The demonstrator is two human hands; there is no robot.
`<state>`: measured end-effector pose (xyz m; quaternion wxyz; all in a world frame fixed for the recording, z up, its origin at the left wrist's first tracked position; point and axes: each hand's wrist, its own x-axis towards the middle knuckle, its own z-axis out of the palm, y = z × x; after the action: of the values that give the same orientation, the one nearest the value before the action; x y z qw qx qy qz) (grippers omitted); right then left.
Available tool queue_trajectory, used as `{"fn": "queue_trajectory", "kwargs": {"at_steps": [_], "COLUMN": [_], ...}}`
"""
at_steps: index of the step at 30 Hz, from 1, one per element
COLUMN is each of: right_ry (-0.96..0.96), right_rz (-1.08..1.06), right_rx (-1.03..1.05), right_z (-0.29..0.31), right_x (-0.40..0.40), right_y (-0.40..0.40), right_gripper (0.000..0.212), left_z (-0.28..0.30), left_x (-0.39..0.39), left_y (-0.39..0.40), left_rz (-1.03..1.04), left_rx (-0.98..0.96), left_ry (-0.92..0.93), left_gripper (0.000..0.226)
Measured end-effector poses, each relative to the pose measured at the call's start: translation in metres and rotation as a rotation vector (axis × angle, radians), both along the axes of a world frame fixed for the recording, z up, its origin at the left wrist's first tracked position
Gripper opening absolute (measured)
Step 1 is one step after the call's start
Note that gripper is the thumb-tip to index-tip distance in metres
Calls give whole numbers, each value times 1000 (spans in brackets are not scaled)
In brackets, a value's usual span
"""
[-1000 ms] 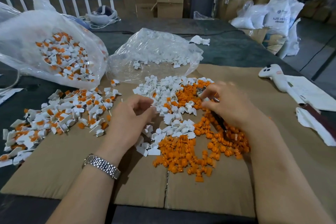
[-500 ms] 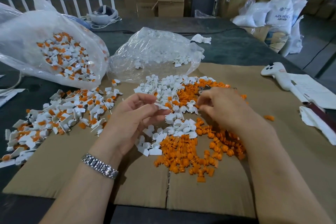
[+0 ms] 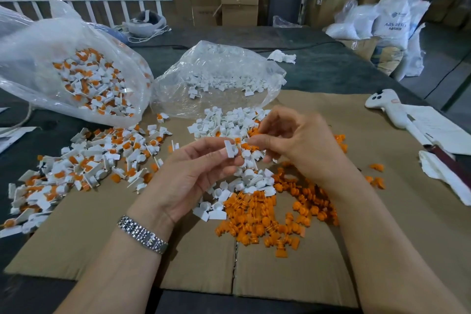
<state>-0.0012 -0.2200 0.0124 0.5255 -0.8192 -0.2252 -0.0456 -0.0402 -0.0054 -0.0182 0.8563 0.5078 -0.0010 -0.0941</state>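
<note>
My left hand point(image 3: 196, 173) pinches a small white plastic piece point(image 3: 231, 148) between thumb and fingers above the cardboard. My right hand point(image 3: 298, 143) pinches a small orange plug point(image 3: 237, 141) right at the top of that white piece. Under the hands lies a heap of loose white pieces point(image 3: 229, 125) and a heap of orange plugs point(image 3: 265, 219). To the left spreads a pile of white pieces with orange plugs fitted point(image 3: 84, 163).
A flat cardboard sheet point(image 3: 178, 262) covers the dark table. A clear bag of fitted pieces point(image 3: 84, 79) lies at the left, a clear bag of white pieces point(image 3: 219, 79) behind the heaps. A white handheld device point(image 3: 392, 109), papers and a rag lie at the right.
Both hands rose from the heaps and came together. My left hand now holds a white piece and my right hand has brought an orange plug to it.
</note>
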Motion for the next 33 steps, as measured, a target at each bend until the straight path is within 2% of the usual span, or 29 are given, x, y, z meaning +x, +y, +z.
{"fn": "queue_trajectory", "kwargs": {"at_steps": [2, 5, 15, 19, 25, 33], "right_ry": [24, 46, -21, -66, -3, 18], "right_rz": [105, 179, 77, 45, 137, 147], "right_rx": [54, 54, 78, 23, 48, 67], "right_z": [0, -1, -3, -6, -3, -2], "right_x": [-2, -3, -8, -10, -12, -12], "right_y": [4, 7, 19, 26, 21, 21], "right_gripper": [14, 19, 12, 12, 15, 9], "left_z": [1, 0, -2, -2, -1, 3], "left_x": [0, 0, 2, 0, 0, -3], "left_y": [-1, -1, -3, -2, -2, 2], "left_rz": [-3, 20, 105, 146, 166, 163], "left_rx": [13, 17, 71, 84, 70, 194], "left_ry": [-13, -35, -94, -136, -134, -189], "left_gripper": [23, 25, 24, 23, 29, 31]}}
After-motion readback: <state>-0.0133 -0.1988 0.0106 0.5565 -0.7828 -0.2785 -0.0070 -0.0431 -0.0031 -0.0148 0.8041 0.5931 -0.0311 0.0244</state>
